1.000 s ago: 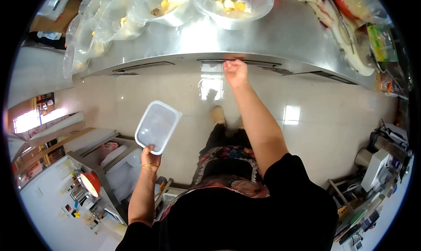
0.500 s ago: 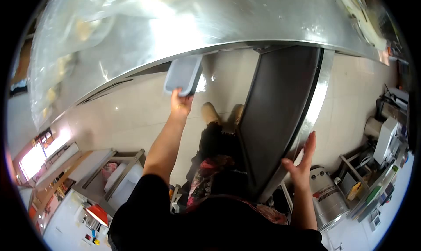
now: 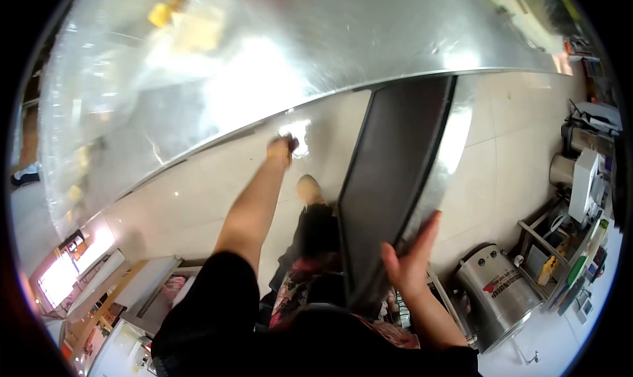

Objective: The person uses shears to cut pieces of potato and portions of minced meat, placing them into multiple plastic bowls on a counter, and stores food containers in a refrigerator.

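Observation:
Below the edge of the steel counter (image 3: 343, 47) stands an open door (image 3: 395, 133), dark on its inner face and bright steel on its outer side. My right hand (image 3: 412, 258) rests against the door's steel side near its free end, thumb and fingers apart. My left hand (image 3: 281, 149) reaches down by the counter's front edge. Its fingers are dark and blurred, so whether they hold anything cannot be made out. No grey plastic container shows now.
Clear plastic sheeting with yellow pieces (image 3: 159, 14) lies on the counter. A steel drum-shaped appliance (image 3: 498, 285) stands at lower right beside a crowded shelf (image 3: 560, 245). My shoe (image 3: 308, 189) is on the tiled floor (image 3: 204, 179).
The grey plastic container that my left hand held has gone from sight; that hand is slightly farther right and lower. The door and my right hand have shifted left in view.

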A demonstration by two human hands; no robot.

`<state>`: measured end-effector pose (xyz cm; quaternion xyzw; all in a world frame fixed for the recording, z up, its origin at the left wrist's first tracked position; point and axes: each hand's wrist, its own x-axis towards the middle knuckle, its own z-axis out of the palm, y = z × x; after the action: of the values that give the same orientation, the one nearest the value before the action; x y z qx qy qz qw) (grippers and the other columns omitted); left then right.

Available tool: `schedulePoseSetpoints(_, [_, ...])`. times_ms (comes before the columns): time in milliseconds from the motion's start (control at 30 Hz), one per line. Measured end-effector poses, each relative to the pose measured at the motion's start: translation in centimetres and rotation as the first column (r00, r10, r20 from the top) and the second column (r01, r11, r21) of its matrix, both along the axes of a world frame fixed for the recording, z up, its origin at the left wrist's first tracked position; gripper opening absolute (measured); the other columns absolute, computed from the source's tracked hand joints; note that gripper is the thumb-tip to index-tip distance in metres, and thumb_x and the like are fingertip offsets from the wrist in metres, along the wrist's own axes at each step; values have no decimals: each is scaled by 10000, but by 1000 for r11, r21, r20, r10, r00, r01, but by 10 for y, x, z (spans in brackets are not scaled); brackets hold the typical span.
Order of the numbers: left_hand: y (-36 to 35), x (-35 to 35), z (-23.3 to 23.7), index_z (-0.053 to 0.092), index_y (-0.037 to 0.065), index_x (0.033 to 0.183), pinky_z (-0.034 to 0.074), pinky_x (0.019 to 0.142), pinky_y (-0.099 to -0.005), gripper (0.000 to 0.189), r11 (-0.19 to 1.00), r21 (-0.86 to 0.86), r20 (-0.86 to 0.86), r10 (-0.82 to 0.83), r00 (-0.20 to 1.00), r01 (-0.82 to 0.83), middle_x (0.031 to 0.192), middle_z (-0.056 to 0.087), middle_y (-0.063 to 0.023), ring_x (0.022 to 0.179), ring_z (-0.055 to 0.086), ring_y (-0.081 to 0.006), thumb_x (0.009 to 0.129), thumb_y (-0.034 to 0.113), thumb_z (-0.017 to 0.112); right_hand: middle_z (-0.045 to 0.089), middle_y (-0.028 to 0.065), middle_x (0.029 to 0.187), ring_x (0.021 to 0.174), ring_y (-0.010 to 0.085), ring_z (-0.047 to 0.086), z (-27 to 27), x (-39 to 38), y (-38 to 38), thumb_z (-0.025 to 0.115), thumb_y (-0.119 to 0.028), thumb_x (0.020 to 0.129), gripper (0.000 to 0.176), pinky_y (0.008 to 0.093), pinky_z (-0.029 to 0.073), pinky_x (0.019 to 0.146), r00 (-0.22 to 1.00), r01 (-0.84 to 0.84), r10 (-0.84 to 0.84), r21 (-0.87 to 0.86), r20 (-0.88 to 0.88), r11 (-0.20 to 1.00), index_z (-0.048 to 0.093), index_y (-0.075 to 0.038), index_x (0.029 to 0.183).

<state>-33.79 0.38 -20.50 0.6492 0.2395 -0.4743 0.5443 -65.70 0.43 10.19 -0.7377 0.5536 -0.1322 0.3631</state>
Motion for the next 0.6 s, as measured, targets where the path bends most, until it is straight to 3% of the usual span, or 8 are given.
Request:
schedulePoseSetpoints(100, [108,-10,99,530,-17,940,530,651,-343,177,995,-90,-60,-51,997,45,810,598,-139,699,596,-229,797,73,582,79,359,1366,1257,484,157,14,59,3,698,-265,684,979,527,141,1034,987,-69,56,-85,-152,994,75,105,1342])
schedulePoseSetpoints(200, [208,10,200,515,-2,956,536,655,-373,196,991,110,77,-82,994,73,809,601,-134,719,607,-244,791,80,582,64,397,1343,1259,496,137,19,117,5,638,-300,738,911,543,133,1029,999,9,-13,-110,-36,994,86,102,1341])
schedulePoseSetpoints(333, [335,58,265,518,-4,951,532,556,-364,220,939,342,98,-68,993,30,773,605,-149,635,603,-238,774,111,582,70,346,1376,1264,474,153,49,153,-20,601,-233,764,803,519,167,1026,998,-33,39,-122,45,992,138,71,1345])
schedulePoseSetpoints(367, [366,69,271,520,3,934,523,538,-357,205,959,284,114,-24,993,-10,756,601,-147,615,596,-236,774,114,583,219,302,1357,1213,458,274,68,154,-46,601,-196,750,671,498,237,1003,965,-1,73,-277,250,961,298,52,1296])
schedulePoseSetpoints(433, [389,67,296,513,18,875,475,478,-328,141,970,226,165,48,985,-85,687,567,-118,552,554,-215,775,99,571,418,241,1254,1123,409,410,78,159,-128,592,-161,741,510,461,324,955,954,-118,242,-523,175,844,448,28,1192])
schedulePoseSetpoints(467, [386,61,317,504,28,833,436,437,-308,95,968,219,208,73,976,-119,634,537,-92,510,519,-197,776,81,559,520,204,1148,1068,367,472,93,167,-176,585,-135,737,401,438,363,923,943,-79,200,-406,264,910,521,15,1103])
schedulePoseSetpoints(567, [415,49,308,462,45,756,324,394,-280,71,990,-29,124,137,983,-135,550,427,-34,450,415,-156,774,32,529,483,206,1189,1088,365,457,107,206,-323,600,-179,750,455,419,378,917,969,-149,238,-603,70,784,483,-2,1153])
schedulePoseSetpoints(600, [410,35,307,434,55,704,272,391,-279,118,962,-90,85,266,960,-258,522,358,-10,434,357,-140,765,-9,512,452,195,1231,1100,361,450,103,218,-357,600,-193,757,477,419,385,913,972,-205,232,-652,-46,730,471,-38,1190])
